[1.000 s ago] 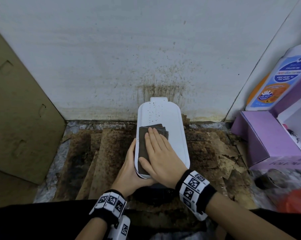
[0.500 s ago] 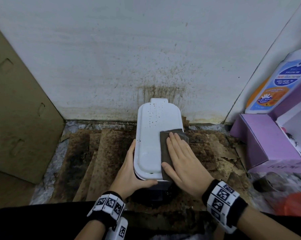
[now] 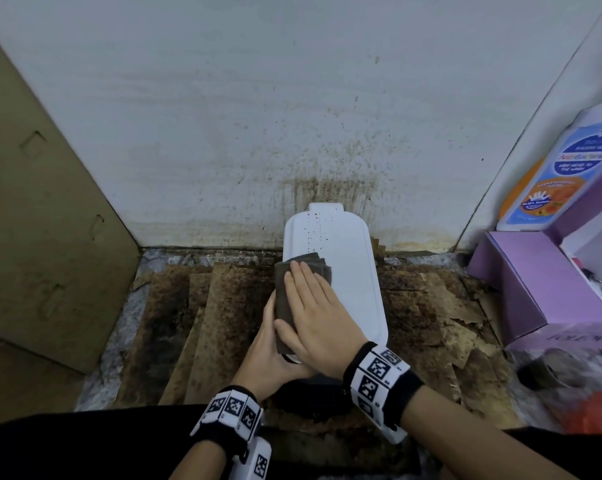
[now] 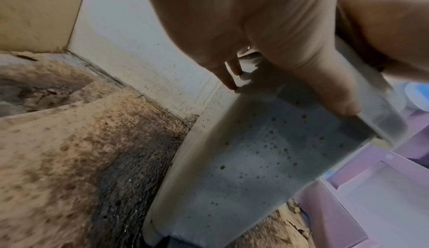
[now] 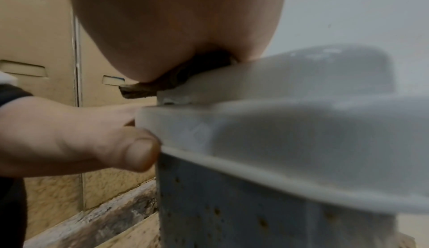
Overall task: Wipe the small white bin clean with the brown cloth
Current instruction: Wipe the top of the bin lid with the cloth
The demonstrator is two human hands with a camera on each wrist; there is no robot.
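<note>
Fingers of the right hand lie straight and close together, flat on the brown cloth, and they press it down on the lid of the small white bin. They do not curl around the cloth; the palm and the fingers only hold it against the lid, which I think is the better way for wiping, because the folded cloth then touches a wide part of the surface. The cloth sits on the left near part of the lid and hangs a little over the left edge, as the right wrist view shows.

The left hand is at the near left corner of the bin. Its thumb presses on the rim of the lid and its fingers reach along the left side wall, so it grips the bin. I judge that this hand keeps the bin steady while the other hand pushes.

The bin stands on the floor, on stained cardboard, with its far end against the speckled wall. Brown dots remain on the far part of the lid, and more dots are on the side wall. So the wiping looks only partly done: the far lid and the sides are not yet clean.

A purple box and a bottle stand at the right, well apart from the bin.
</note>
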